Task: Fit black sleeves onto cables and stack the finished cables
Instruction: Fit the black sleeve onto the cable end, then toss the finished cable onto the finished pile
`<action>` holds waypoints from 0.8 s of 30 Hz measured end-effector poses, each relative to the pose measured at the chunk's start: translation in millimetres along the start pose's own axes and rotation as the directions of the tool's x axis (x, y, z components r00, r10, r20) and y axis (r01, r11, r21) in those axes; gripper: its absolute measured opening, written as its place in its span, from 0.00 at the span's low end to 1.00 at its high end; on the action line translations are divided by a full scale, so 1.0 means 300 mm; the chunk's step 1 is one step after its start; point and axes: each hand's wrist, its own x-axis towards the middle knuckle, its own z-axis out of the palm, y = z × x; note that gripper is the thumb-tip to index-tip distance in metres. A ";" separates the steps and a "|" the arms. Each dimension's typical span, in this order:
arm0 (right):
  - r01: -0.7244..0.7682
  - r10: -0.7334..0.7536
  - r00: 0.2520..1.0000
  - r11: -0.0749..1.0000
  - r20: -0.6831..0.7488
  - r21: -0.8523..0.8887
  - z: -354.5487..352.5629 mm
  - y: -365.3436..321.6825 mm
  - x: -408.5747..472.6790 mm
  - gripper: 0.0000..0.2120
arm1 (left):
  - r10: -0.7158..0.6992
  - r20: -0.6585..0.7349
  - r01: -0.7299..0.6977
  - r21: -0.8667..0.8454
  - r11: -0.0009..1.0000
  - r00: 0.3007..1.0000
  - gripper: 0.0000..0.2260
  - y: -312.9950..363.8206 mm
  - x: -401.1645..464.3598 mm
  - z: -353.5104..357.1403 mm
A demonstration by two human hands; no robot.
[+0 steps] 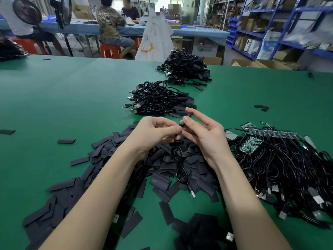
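My left fingers (175,129) pinch the top of a cable (177,156), thumb and forefinger clamped on it, and the left hand (153,134) is curled over the sleeves (162,159). My right hand (201,134) meets it: thumb and a finger nip the cable's small end (182,124), the other fingers spread loose. I cannot tell whether a sleeve is already on it. The cable hangs in a loop down to its plug (192,193), which lies on the sleeves heaped on the green table (54,96). To my right sits a tangle of raw cables (281,163) with green boards (250,144). Beyond my hands I see one finished stack (160,100) and, farther off, a second stack (185,67).
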 end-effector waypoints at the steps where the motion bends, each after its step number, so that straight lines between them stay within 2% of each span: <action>1: 0.000 0.000 1.000 1.000 -0.008 -0.006 0.000 0.003 0.000 0.13 | -0.001 -0.005 0.001 -0.003 1.000 1.000 0.03 0.001 -0.002 0.003; 4: -0.005 0.010 0.998 0.997 -0.066 0.075 0.004 0.005 0.002 0.11 | -0.015 0.020 0.014 0.026 1.000 1.000 0.03 0.014 -0.005 0.008; 7: -0.019 0.067 0.981 0.967 -0.180 0.256 0.001 -0.001 0.008 0.07 | -0.077 0.103 0.052 0.227 0.972 0.992 0.05 0.028 -0.007 0.000; 9: -0.030 0.094 0.977 0.948 -0.191 0.316 -0.008 -0.009 0.011 0.07 | -0.106 0.152 0.066 0.247 0.967 0.983 0.04 0.040 -0.013 0.007; 11: -0.059 0.110 0.981 0.955 -0.162 0.292 -0.018 -0.016 0.011 0.10 | -0.103 0.169 0.079 0.140 0.987 0.980 0.05 0.057 -0.015 0.016; 13: -0.096 0.129 0.982 0.969 -0.134 0.228 -0.028 -0.022 0.012 0.13 | -0.057 0.129 0.050 0.057 0.997 0.990 0.06 0.087 -0.008 0.011; 19: -0.180 0.197 0.972 0.974 -0.128 0.137 -0.053 -0.022 0.010 0.11 | 0.161 -0.037 -0.143 0.288 0.947 0.986 0.08 0.270 0.136 -0.054; 21: -0.191 0.204 0.971 0.976 -0.125 0.108 -0.054 -0.017 0.010 0.10 | 0.260 -0.067 -0.199 0.471 0.860 0.963 0.06 0.327 0.234 -0.074; 22: -0.191 0.202 0.971 0.977 -0.126 0.094 -0.055 -0.015 0.011 0.10 | 0.314 -0.071 -0.213 0.594 0.776 0.947 0.05 0.344 0.285 -0.083; 24: -0.189 0.196 0.973 0.980 -0.123 0.061 -0.058 -0.013 0.012 0.09 | 0.430 -0.061 -0.204 0.814 0.544 0.901 0.06 0.347 0.387 -0.096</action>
